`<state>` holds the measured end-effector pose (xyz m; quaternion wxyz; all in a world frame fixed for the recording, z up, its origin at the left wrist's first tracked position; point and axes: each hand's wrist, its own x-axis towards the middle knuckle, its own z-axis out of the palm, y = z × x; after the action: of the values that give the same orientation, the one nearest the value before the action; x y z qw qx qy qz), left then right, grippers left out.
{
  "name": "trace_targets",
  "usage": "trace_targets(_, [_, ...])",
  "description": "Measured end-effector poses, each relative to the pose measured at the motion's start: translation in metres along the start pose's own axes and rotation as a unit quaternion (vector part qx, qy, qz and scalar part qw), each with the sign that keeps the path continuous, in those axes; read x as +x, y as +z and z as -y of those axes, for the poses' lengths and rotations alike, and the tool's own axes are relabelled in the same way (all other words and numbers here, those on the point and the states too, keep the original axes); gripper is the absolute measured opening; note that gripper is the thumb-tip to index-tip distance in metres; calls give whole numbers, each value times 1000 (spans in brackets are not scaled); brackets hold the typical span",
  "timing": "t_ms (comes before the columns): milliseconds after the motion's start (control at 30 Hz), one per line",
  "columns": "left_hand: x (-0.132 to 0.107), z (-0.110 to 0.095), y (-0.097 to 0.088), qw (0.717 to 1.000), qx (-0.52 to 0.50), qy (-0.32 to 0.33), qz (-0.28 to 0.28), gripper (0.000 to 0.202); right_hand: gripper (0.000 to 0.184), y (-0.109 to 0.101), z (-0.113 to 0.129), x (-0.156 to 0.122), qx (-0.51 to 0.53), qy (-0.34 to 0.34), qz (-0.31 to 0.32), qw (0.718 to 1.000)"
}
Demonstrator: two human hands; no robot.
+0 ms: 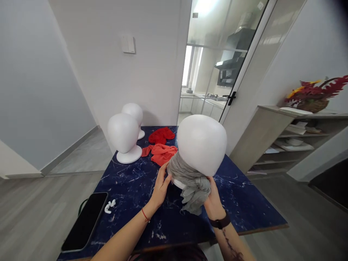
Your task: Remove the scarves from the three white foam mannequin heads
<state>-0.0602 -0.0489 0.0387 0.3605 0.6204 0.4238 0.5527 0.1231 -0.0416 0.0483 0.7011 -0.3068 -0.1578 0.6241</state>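
Observation:
A white mannequin head [201,143] leans to the right at the middle of the table, with a grey scarf [187,174] wound round its neck. The scarf is gathered into a knot at the front right, and its loose ends hang down. My left hand [160,186] grips the scarf at the left of the neck, thumb in front and fingers partly hidden behind. Against the knot on the other side, my right hand [213,199] closes on the scarf, its fingers mostly out of sight behind the cloth. Part of the head's white base shows under the scarf.
Two more white heads, a nearer one [123,134] and a farther one [133,112], stand at the back left. Beside them lie a coral cloth [163,154] and a red cloth [161,136]. A phone [85,221] and white earphones [110,206] rest on the blue marbled table [244,206].

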Motion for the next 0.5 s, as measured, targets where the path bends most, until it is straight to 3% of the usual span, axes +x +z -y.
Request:
trace_targets(200, [-26,15,-22,997,36,-63,18,54,13,7,-31,-17,33,67,-53,996])
trace_targets(500, [-32,35,-25,994,72,-84,25,61,12,-1,-53,-17,39,58,-82,994])
